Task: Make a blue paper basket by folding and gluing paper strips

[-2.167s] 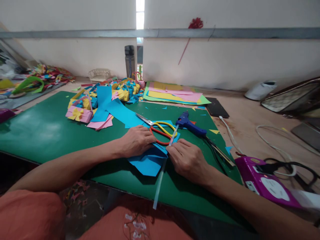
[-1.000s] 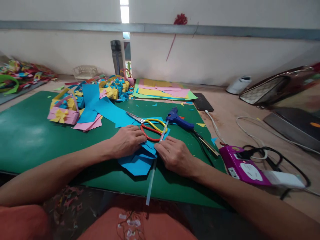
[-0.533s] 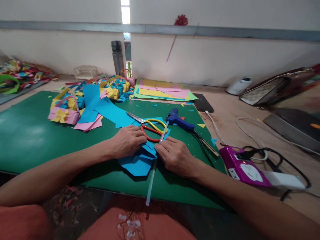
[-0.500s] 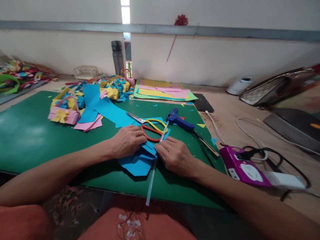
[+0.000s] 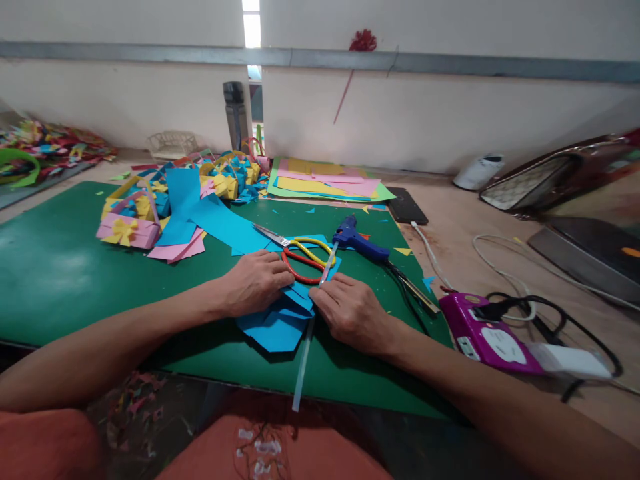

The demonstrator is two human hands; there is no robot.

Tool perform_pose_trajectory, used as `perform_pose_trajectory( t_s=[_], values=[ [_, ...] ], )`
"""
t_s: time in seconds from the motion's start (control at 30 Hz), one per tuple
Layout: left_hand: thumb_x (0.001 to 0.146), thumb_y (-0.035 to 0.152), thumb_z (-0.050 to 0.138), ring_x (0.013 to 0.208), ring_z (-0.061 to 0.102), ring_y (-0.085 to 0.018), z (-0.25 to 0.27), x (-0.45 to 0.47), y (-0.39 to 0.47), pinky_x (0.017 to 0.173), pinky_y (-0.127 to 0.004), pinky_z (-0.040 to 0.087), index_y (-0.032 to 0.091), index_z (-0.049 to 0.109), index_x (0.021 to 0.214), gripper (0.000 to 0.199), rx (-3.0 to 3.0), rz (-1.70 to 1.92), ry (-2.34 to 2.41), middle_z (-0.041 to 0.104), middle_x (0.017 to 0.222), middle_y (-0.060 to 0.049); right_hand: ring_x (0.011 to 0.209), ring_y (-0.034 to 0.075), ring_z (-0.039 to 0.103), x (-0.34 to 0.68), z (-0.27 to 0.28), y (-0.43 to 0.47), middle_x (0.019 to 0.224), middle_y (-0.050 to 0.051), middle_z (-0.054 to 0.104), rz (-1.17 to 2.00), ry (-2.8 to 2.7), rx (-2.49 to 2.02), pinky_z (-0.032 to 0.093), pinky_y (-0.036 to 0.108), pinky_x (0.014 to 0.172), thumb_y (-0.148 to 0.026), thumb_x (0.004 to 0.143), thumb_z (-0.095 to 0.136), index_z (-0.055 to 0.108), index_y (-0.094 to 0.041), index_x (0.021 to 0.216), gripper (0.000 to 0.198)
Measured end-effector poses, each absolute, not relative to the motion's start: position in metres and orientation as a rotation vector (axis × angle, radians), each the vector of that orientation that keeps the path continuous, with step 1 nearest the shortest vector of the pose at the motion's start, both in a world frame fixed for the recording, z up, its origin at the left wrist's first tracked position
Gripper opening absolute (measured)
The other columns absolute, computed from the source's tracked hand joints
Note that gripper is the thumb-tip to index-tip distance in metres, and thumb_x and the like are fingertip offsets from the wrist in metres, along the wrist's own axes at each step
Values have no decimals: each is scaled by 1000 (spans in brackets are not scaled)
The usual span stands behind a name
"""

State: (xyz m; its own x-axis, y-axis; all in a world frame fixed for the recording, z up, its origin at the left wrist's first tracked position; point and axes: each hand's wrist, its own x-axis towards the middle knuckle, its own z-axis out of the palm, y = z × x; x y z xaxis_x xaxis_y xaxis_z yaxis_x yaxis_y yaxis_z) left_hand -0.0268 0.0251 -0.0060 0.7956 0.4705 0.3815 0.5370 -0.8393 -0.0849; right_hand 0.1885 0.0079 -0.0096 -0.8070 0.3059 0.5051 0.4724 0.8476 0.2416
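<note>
A folded blue paper piece (image 5: 275, 328) lies low over the green mat, with its flaps partly raised. My left hand (image 5: 260, 280) is closed on its upper left side, fingers curled over the paper. At its right corner, my right hand (image 5: 350, 310) pinches the edge; the fingertips are partly hidden. Just beyond both hands rest scissors (image 5: 305, 259) with one yellow and one red handle loop. A long translucent glue stick (image 5: 303, 373) runs from the blue glue gun (image 5: 360, 241), passes beside my right fingers and sticks out past the mat's near edge.
Blue paper sheets (image 5: 225, 223) and small paper baskets (image 5: 130, 227) crowd the back left of the green mat (image 5: 65, 267). Stacked coloured paper (image 5: 325, 181) lies behind. To the right are a phone (image 5: 407, 205), a purple power strip (image 5: 487, 333) and trailing cables.
</note>
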Motion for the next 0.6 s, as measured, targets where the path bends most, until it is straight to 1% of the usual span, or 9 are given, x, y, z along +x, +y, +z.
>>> perform_pose_trajectory(
  t_s=[0.23,0.43,0.6],
  values=[
    [81,14,46,80,61,-20,-5,-26,24,70,-32,47,16,64,88,20,-2788,-509,-794,68,88,-5,55,15,39,189,-8,7,57,2,48,-509,-2578,-585,35,26,60,-10,88,33,56,-16,67,32],
    [81,14,46,81,60,-21,-4,-26,24,70,-33,48,15,64,87,20,-2799,-476,-795,68,89,-5,55,15,39,189,-9,7,57,2,48,-500,-2567,-564,35,26,60,-9,87,35,56,-15,66,30],
    [80,14,47,80,60,-20,-3,-26,23,70,-33,47,15,64,86,18,-2820,-462,-789,68,87,-5,56,15,39,189,-10,8,57,1,48,-503,-2565,-558,36,26,60,-10,89,33,57,-15,68,32]
  ],
)
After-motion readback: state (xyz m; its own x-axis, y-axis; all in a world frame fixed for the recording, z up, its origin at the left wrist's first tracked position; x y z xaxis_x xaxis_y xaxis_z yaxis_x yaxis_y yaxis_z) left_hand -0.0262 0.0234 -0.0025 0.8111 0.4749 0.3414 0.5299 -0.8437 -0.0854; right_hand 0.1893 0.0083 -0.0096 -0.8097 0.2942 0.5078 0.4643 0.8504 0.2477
